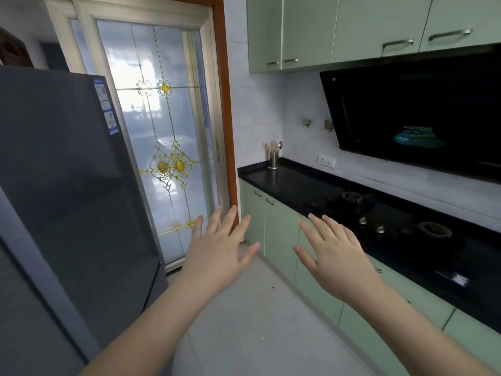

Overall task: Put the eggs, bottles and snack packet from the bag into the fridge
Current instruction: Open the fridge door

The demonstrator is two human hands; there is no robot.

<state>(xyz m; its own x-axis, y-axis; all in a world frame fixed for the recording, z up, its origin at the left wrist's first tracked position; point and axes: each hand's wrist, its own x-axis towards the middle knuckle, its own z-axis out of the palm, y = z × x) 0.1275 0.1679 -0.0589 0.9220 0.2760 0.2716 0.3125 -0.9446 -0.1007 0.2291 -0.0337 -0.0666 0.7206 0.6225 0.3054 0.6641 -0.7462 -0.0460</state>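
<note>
A tall dark grey fridge point(70, 185) fills the left side, its doors closed. My left hand point(219, 253) is held out in front of me with the fingers spread, holding nothing, a little right of the fridge. My right hand point(333, 256) is stretched out beside it, fingers straight and empty, in front of the green base cabinets. No bag, eggs, bottles or snack packet are in view.
A black counter point(292, 185) with a gas hob point(379, 221) runs along the right, above green cabinets point(279, 240). A utensil holder point(273, 160) stands at its far end. A black range hood point(412, 115) hangs above. A glass sliding door point(162, 137) closes the far end. Grey floor point(257, 321) lies between.
</note>
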